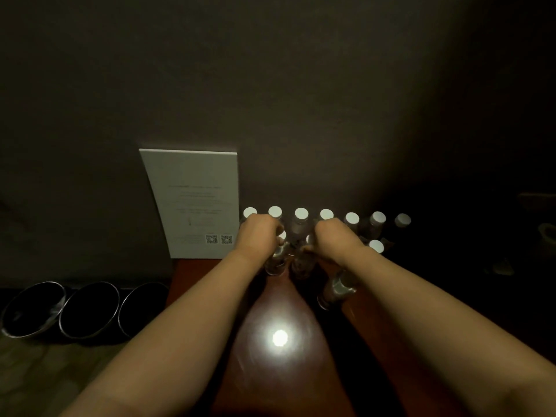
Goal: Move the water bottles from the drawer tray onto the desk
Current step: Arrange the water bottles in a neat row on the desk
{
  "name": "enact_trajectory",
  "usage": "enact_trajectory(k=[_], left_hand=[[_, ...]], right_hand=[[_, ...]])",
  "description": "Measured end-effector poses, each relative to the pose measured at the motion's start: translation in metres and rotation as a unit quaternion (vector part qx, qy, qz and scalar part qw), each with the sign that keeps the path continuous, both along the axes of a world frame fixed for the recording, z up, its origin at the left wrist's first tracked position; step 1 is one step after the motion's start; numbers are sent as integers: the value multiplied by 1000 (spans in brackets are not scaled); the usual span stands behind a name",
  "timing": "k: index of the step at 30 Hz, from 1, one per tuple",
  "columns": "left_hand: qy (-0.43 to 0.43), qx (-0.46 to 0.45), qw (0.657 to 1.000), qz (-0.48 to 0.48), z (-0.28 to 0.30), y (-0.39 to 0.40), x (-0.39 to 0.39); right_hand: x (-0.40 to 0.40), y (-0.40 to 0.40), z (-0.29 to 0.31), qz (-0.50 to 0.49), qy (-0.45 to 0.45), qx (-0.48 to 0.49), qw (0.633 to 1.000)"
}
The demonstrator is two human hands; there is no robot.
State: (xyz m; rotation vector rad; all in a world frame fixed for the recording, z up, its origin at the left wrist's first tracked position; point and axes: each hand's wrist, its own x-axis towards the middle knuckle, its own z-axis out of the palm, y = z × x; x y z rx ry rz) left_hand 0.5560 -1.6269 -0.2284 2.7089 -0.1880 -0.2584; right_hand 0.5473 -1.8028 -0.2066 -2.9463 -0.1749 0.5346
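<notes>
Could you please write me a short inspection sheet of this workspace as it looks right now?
Surface: reddish wooden desk, dimly lit, with one bright light reflection.
Job's things: row of white-capped water bottles along the wall; a few more in front.
Clutter: white printed card with QR codes leaning on the wall; three dark glasses lower left.
Grips: left hand closed on a front bottle; right hand closed on its neighbour bottle.
Cables: nothing seen.
Surroundings: dark wall; right side too dark to tell.
</notes>
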Motion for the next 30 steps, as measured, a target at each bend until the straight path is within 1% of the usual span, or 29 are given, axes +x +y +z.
enact_trajectory(k=[3, 6, 11, 22, 30], left_hand=[[0, -8, 1000, 6, -1, -1, 1], [3, -13, 1000, 16, -2, 0, 2], [1, -13, 1000, 4, -2, 1, 5], [-4, -25, 1000, 3, -5, 4, 7], [1, -17, 1000, 1, -2, 4, 5]], right_hand=[[-2, 0, -2, 33, 7, 24, 999], [-3, 1, -4, 49, -6, 45, 998], [2, 3, 1, 87, -16, 38, 995], [5, 5, -2, 101, -39, 24, 994], [2, 2, -6, 108, -48, 51, 992]])
